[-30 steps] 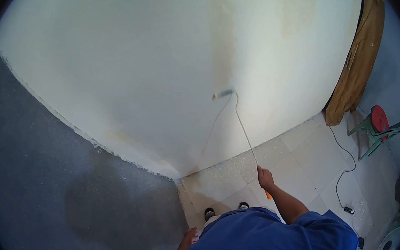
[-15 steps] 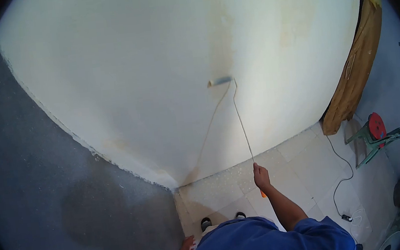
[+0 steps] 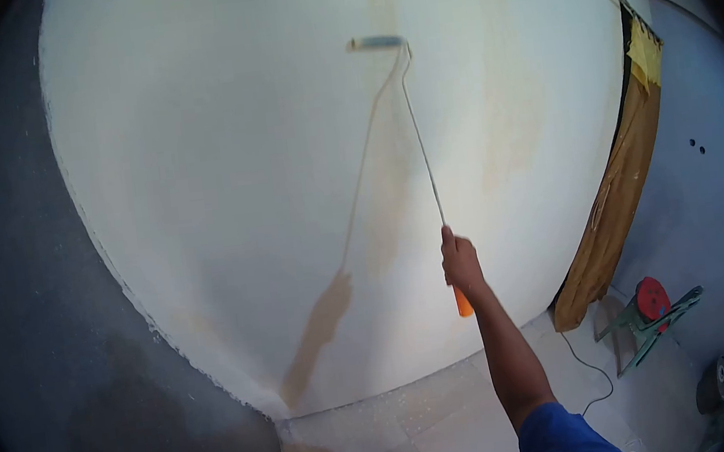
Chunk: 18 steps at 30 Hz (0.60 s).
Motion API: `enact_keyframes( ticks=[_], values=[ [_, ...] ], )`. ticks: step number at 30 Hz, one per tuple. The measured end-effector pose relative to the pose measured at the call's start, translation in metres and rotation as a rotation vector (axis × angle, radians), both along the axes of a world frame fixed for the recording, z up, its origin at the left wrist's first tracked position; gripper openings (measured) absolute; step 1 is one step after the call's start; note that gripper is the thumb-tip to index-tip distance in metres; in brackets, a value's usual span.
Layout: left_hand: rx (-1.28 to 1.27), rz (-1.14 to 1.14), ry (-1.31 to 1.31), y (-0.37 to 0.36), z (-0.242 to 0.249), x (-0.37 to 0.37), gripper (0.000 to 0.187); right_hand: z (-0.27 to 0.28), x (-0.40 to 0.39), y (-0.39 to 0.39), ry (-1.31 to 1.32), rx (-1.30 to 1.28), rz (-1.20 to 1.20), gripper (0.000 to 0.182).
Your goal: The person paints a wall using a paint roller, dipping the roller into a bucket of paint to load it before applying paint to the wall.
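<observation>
My right hand (image 3: 461,260) is wrapped round the orange handle of a paint roller (image 3: 378,42), with the arm stretched forward. A long thin wire frame runs up from the fist to the roller sleeve, which lies level against the white wall (image 3: 226,187). Faint yellowish patches show on the wall above and below the sleeve, and to its right. The shadow of the hand and roller falls on the wall to the left. My left hand is out of view.
A dark grey wall (image 3: 16,289) meets the white one at a rough-edged corner on the left. Brown covering (image 3: 612,208) hangs along the right edge. Beyond it stand a green chair (image 3: 646,328) with a red round object (image 3: 652,298) and a dark bucket (image 3: 712,385). A cable (image 3: 606,377) crosses the tiled floor.
My right hand has risen, and the roller has moved up the wall and slightly left. The view has tilted upward. My left hand, low by my body before, has left the view.
</observation>
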<state>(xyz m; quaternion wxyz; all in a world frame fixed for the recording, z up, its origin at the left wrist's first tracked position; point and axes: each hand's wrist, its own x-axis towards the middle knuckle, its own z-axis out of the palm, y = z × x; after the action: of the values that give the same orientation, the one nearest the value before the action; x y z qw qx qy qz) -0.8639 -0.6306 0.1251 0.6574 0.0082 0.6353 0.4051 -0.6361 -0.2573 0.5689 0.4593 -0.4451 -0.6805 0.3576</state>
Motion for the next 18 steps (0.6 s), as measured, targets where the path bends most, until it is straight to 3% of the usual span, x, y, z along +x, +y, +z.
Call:
enact_keyframes(
  ticks=[3,6,14,18],
  values=[
    [0.02,-0.001,-0.001,0.006,0.004,0.001,0.055,0.064,-0.008,0.005,0.006,-0.046,0.042,0.061],
    [0.033,0.001,0.003,0.009,-0.002,-0.004,0.055,0.084,-0.015,0.004,0.086,-0.046,0.073,0.057],
    [0.098,0.001,0.013,0.048,0.026,-0.013,0.055,-0.05,0.002,-0.027,0.046,-0.144,0.074,0.059],
    [0.143,-0.006,0.011,0.078,0.032,-0.015,0.054,-0.091,0.019,-0.054,0.227,-0.404,0.334,0.051]
  ],
)
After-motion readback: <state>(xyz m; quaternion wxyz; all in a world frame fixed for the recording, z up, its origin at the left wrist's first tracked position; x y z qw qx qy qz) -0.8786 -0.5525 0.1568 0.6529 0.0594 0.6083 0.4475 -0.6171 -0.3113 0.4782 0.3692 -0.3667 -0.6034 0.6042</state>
